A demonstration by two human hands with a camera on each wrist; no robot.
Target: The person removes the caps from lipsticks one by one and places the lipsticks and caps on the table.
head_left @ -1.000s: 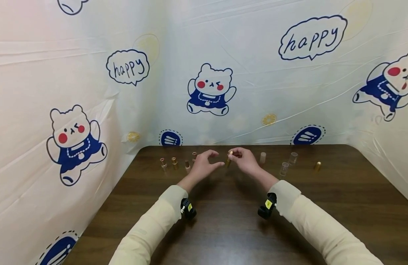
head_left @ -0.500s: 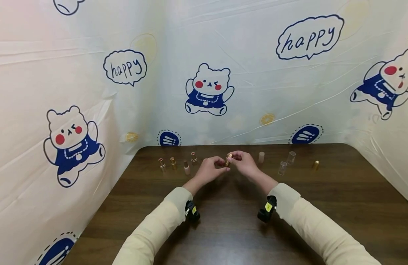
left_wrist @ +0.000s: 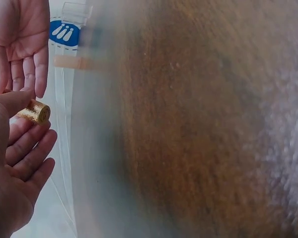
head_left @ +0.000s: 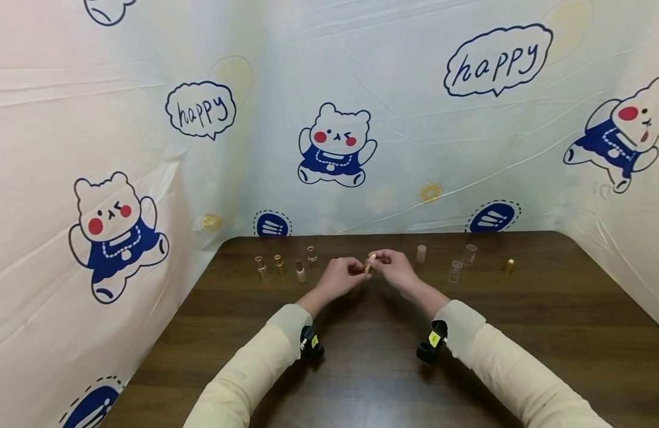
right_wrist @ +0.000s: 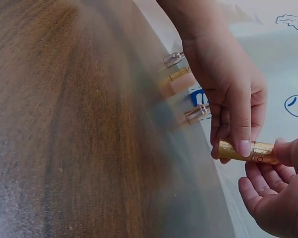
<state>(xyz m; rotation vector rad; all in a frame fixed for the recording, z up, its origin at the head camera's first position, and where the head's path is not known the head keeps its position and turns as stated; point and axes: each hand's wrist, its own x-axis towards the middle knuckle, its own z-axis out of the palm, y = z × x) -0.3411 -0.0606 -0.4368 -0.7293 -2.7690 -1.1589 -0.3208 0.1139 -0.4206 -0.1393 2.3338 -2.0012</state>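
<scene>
Between my two hands is a gold lipstick tube (head_left: pixel 369 263), tilted, above the far part of the table. My left hand (head_left: pixel 339 278) pinches its lower end; in the right wrist view the left thumb (right_wrist: pixel 242 131) lies across the gold tube (right_wrist: pixel 232 150). My right hand (head_left: pixel 397 272) pinches the upper end, and its other fingers (right_wrist: pixel 262 181) are spread beneath in the right wrist view. The left wrist view shows the gold round end of the tube (left_wrist: pixel 39 113) sticking out past the left thumb, with the right hand (left_wrist: pixel 22 44) above it.
Left of the hands stand several uncapped lipstick tubes (head_left: pixel 278 264), one with a pale pink base (head_left: pixel 300 272). To the right are a frosted cap (head_left: pixel 421 254), two clear caps (head_left: pixel 455 271) and a small gold cap (head_left: pixel 508 266). A printed curtain (head_left: pixel 393 148) rises behind the wooden table (head_left: pixel 361 368).
My left hand has moved right, from apart with thumb and fingers spread, to pinch the tube's lower end. The right hand keeps hold and both hands have lowered slightly.
</scene>
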